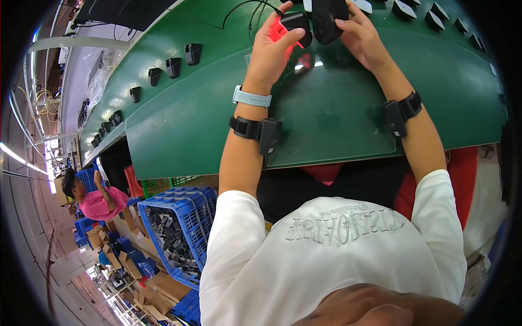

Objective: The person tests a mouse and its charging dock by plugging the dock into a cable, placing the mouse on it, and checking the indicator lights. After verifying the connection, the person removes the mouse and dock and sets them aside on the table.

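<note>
At the top middle, both my hands are raised over the green table (196,125). My left hand (272,49) is closed on a small black blocky device (296,23), its thumb along the lower side. Red light glows on those fingers, and a thin black cable (239,8) runs beside them. Between the thumb and fingers of my right hand (365,41) is a longer black device (328,24) with a rounded end. The two devices are side by side and seem to touch. Their upper parts are cut off by the picture's edge.
Black wedge-shaped housings (173,67) stand in a row along the table's left; more pieces with pale faces (434,20) lie at the far right. A blue crate (179,233) of dark parts stands below left. Further left is a person in pink (100,201), near cardboard boxes.
</note>
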### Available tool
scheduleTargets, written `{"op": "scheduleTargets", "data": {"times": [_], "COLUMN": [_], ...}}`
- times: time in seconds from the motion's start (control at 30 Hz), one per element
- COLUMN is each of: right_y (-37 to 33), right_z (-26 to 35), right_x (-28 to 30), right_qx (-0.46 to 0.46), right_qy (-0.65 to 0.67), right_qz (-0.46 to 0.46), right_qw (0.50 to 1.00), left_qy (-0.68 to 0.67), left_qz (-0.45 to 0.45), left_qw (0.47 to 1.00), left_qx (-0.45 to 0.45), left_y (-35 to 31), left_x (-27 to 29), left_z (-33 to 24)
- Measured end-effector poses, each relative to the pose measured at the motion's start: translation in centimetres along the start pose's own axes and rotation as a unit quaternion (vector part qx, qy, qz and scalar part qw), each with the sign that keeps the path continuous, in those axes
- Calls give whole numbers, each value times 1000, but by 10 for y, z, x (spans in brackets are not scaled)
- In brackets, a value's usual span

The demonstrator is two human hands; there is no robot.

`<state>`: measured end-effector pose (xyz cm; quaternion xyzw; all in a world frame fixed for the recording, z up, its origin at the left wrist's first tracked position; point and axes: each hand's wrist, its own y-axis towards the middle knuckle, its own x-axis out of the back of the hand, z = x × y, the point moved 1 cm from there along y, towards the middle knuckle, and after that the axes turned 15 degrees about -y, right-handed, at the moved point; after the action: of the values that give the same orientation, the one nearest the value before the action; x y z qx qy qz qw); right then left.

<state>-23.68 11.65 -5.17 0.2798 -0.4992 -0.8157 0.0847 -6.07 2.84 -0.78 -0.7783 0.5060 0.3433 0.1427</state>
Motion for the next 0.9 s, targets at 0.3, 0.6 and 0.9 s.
{"op": "scheduleTargets", "data": {"times": [0.3,0.6,0.9], "right_y": [-7,19,21], "right_z": [5,46,47], "right_x": [-6,-88,-95], "right_qx": [11,-218,-109], "right_qy": [-108,-639,-756], "right_qz": [-11,-130,-53], "right_qw": [994,726,643], "left_qy": [199,196,246], "left_qz": [-62,-29,-78], "left_qw": [974,978,966], "left_qx": [-84,-66,-27], "left_y": [-4,-8,-8], "left_x": [-12,6,27], "left_z": [2,-3,-2]}}
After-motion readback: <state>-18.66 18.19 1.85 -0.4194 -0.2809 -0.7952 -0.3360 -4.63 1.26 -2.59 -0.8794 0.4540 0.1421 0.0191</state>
